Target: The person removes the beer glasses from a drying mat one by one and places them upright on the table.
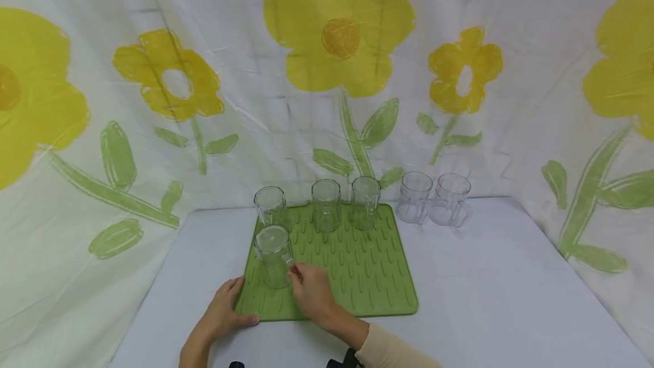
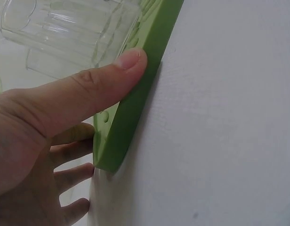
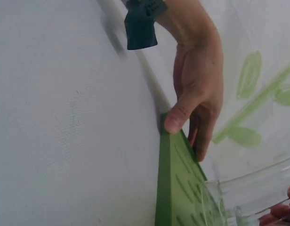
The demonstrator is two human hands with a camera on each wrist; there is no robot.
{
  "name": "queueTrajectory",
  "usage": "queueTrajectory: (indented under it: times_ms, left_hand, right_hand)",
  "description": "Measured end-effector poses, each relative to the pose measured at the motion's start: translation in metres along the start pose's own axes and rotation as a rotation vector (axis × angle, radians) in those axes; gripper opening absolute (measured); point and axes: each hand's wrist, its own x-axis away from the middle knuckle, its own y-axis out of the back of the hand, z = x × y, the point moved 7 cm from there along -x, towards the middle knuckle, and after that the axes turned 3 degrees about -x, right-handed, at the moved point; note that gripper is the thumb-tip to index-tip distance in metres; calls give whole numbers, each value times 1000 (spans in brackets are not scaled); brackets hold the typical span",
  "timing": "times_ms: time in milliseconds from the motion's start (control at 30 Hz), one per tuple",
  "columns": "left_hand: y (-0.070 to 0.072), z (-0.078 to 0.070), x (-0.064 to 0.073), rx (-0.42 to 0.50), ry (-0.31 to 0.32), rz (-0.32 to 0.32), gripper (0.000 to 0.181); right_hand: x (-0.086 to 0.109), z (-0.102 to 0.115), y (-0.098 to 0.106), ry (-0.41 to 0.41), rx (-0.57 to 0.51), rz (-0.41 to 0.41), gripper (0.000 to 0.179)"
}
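My right hand (image 1: 313, 293) pinches the handle of a clear glass mug (image 1: 272, 254), which stands base up over the left part of a green ribbed drying mat (image 1: 357, 277). Fingertips of that hand show at the lower right of the right wrist view, beside the mug (image 3: 258, 188). At the mat's front left corner rests my left hand (image 1: 225, 308). Its thumb (image 2: 88, 89) lies straight against the front edge of the mat (image 2: 131, 113), while the other fingers, spread apart, touch the left side.
Along the mat's back edge stand three more glass mugs, one at left (image 1: 271, 209) and a pair near the middle (image 1: 326, 206). Two further mugs (image 1: 416, 197) stand on the white table (image 1: 485, 277), right of the mat. A flowered curtain (image 1: 245, 129) hangs behind.
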Motion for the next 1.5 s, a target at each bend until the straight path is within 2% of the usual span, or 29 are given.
queueTrajectory:
  times_ms: [233,500,733,933,1200,1500]
  left_hand:
    - [0,0,-1,-4,4,12,111]
    - [0,1,0,1,-4,9,111]
    - [2,1,-1,14,-14,-2,112]
    - [1,1,0,19,2,7,112]
    - [-3,4,-1,29,16,9,114]
    - [-1,2,0,20,8,-2,113]
  right_hand:
    - [-4,-5,6,22,-26,-3,5]
    - [-7,-7,13,-61,-63,99,9]
    - [-8,-7,26,-11,-87,111,12]
    - [-6,-13,36,-40,-128,130,16]
    - [-7,-17,56,-75,-135,114,14]
    - [-14,-17,83,-46,-148,80,16]
